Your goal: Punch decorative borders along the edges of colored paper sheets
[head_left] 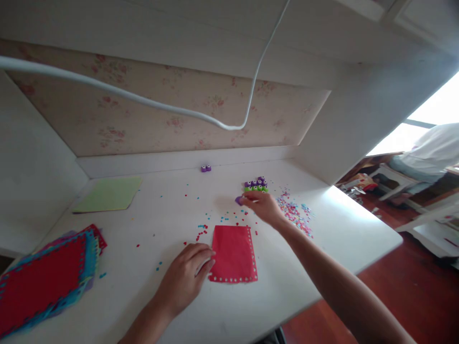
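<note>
A red sheet of paper (pixel 231 253) lies on the white table, with small holes punched along its right and bottom edges. My left hand (pixel 190 267) is at its left edge, fingers bent and holding that edge. Above the sheet's upper right corner, my right hand (pixel 261 205) grips a small purple craft punch (pixel 238 200) between thumb and fingers, apart from the paper. Just behind that hand stand several purple and green punches (pixel 255 184) in rows. Small red and blue punched-out bits (pixel 224 219) are scattered above the sheet.
A stack of red, blue and purple punched sheets (pixel 46 277) lies at left, with light green paper (pixel 111 193) behind it. Two purple punches (pixel 206 168) stand near the back wall. Colourful confetti (pixel 296 212) is heaped at right. A white cable (pixel 172 110) hangs in front. A person (pixel 430 148) sits far right.
</note>
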Available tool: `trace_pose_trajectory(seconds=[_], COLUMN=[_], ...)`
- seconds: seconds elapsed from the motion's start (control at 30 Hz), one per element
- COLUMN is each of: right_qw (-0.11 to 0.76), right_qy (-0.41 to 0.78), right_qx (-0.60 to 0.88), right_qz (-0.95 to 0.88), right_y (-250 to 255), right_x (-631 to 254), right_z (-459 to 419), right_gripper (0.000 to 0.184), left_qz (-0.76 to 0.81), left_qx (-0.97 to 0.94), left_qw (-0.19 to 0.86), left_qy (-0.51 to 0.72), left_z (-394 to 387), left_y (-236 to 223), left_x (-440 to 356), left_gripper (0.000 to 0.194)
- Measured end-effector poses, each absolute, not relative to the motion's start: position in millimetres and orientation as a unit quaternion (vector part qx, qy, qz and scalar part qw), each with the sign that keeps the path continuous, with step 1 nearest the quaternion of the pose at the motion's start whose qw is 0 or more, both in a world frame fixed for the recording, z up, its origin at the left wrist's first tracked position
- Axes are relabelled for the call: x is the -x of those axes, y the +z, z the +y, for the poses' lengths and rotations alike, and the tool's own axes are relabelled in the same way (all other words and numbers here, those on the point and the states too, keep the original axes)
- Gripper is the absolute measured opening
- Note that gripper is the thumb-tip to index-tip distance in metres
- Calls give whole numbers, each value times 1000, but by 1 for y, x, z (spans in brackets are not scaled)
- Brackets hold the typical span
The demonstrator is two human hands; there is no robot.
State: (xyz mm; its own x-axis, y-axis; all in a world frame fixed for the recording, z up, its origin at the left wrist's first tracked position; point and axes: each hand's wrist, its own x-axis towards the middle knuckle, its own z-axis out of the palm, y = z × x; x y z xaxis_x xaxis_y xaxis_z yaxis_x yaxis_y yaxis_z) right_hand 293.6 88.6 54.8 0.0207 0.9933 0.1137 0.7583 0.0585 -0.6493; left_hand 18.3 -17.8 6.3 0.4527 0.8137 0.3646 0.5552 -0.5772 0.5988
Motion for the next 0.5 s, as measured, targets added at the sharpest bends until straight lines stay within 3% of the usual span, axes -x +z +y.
trace_pose_trajectory(seconds=[0.1, 0.27, 0.5], right_qw=[261, 183, 87], right_qy=[141, 52, -1], right_qx=[723, 786, 807], right_qz=[-624, -589, -584], right_y=[64, 60, 37], right_x=[-329, -359, -364], right_z=[155, 215, 233], right_gripper=[40, 33, 31], left_qz=[387, 377, 395], left_qx=[-863, -881, -870], left_qw=[164, 147, 169], left_qy=[281, 245, 241], left_z=[-18, -17, -17], left_y=[7, 4, 6], left_x=[-20, -24, -26], left_gripper=[23, 29, 26])
